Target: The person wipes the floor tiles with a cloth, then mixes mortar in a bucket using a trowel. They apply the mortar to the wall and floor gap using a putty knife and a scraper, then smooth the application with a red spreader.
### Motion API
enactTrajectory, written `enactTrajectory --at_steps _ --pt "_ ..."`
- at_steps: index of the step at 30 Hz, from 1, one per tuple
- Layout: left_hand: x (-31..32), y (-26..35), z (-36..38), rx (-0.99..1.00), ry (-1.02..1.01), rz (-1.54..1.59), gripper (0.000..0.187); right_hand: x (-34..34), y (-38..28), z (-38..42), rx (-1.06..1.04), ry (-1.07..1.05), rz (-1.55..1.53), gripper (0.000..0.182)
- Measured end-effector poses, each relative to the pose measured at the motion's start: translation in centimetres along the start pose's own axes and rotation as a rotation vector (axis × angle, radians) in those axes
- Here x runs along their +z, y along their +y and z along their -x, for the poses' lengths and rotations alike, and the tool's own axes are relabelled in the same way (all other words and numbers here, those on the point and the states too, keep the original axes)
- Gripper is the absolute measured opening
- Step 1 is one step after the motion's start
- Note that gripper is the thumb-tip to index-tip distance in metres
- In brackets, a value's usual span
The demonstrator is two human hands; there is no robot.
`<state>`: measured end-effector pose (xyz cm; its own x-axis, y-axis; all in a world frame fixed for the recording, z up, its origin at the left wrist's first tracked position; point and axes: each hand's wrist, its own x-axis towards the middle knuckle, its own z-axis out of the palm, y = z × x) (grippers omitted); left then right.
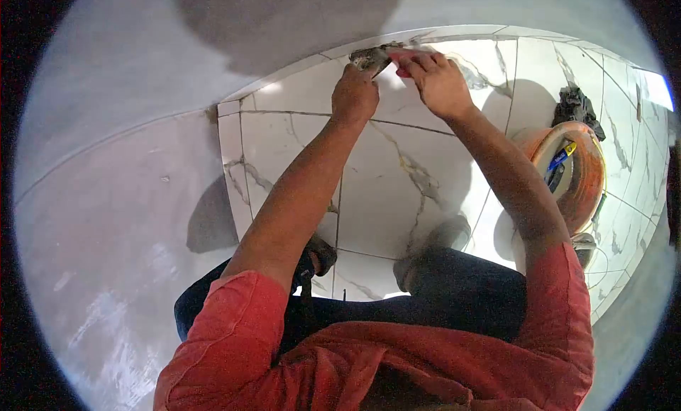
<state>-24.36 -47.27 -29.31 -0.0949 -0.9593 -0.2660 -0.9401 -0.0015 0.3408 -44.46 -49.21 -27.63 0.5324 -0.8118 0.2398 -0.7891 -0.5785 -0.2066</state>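
Note:
My left hand (355, 95) is closed round a metal blade-like tool (370, 59) smeared with grey material, close to the skirting at the foot of the wall. Just right of it, my right hand (438, 83) has its fingers wrapped round a small red object (401, 60), whose exact kind I cannot make out. The red object touches or nearly touches the tool. Both hands are above the white marbled floor tiles (397, 156), by the skirting tiles (305, 63).
An orange bucket (590, 177) stands at the right, with a blue and yellow tool (562, 156) in it. A crumpled black bag or cloth (576, 107) lies behind the bucket. The grey wall (113, 177) rises at the left, and my knees and shoes are below.

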Motion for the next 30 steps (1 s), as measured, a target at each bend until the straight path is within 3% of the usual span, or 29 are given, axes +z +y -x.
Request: enactTrajectory --at_steps 2,10,13,16,25,30 --pt "0.9 -0.4 -0.5 0.081 0.066 -0.008 0.04 -0.2 -0.5 0.2 -0.023 -0.071 -0.145 0.041" --pt "2.1 2.0 -0.5 0.06 0.175 0.098 0.045 2.0 -0.5 0.0 0.038 -0.1 -0.023 0.043" --pt "1.9 3.0 -0.7 -0.006 0.056 0.135 0.045 1.2 0.1 -0.5 0.064 -0.115 -0.028 0.043" --pt "2.6 3.6 -0.6 0.034 0.168 0.188 0.045 1.1 1.0 -0.8 0.092 -0.11 -0.06 0.044" --pt "1.2 3.3 1.4 -0.115 0.022 0.213 0.042 2.3 3.8 -0.5 -0.002 -0.068 0.062 0.04" --pt "-1.1 3.8 1.4 -0.11 0.061 0.229 0.037 3.0 4.1 0.3 -0.04 -0.085 0.157 0.037"
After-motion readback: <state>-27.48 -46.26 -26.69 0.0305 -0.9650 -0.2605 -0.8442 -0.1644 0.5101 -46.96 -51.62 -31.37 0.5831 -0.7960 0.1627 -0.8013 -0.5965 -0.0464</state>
